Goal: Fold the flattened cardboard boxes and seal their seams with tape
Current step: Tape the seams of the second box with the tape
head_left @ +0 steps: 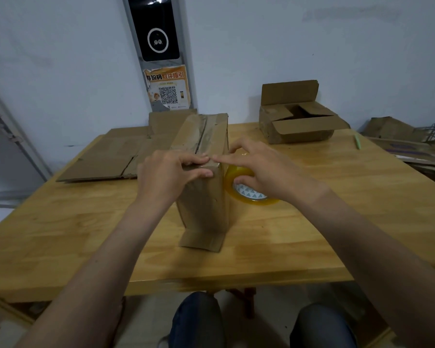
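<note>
Box (204, 197) standing tall mid-way across the wooden table (312, 234), seam on top. Left hand (166, 177) grips the near top corner, fingers curled over the edge. Right hand (264, 169) holds the tape roll (249, 194) just beside the box, forefinger straight on the top. Flattened cardboard (106, 156) back left, open carton (296, 124) back right

The box (204, 202) is plain brown; the tape roll (251, 197) is amber-yellow, its white core patterned with green triangles; the table (299, 234) shows honey wood-grain.
</note>
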The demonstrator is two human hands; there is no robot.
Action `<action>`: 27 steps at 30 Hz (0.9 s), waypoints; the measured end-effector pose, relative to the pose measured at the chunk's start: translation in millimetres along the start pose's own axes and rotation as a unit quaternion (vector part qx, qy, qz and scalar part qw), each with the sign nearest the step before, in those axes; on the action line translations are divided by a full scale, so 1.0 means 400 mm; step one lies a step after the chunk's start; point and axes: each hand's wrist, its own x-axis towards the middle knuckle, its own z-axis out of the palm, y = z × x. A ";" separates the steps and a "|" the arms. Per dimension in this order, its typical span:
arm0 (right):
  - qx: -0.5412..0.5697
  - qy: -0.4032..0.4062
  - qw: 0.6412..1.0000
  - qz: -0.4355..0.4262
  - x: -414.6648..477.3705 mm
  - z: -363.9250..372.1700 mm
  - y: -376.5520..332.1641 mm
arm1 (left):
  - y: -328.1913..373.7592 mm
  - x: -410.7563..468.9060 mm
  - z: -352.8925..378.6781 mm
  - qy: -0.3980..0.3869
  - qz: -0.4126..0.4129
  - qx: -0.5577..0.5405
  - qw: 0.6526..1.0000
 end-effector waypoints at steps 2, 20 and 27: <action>-0.002 0.002 1.000 0.010 0.005 -0.002 -0.001 | -0.017 0.008 -0.006 -0.013 0.015 -0.034 0.999; 0.036 0.007 0.998 0.054 -0.002 0.001 -0.017 | -0.209 -0.001 -0.054 -0.140 0.030 -0.304 0.942; 0.043 0.012 0.997 0.064 -0.007 0.002 -0.025 | -0.201 -0.003 -0.069 -0.162 0.001 -0.342 0.926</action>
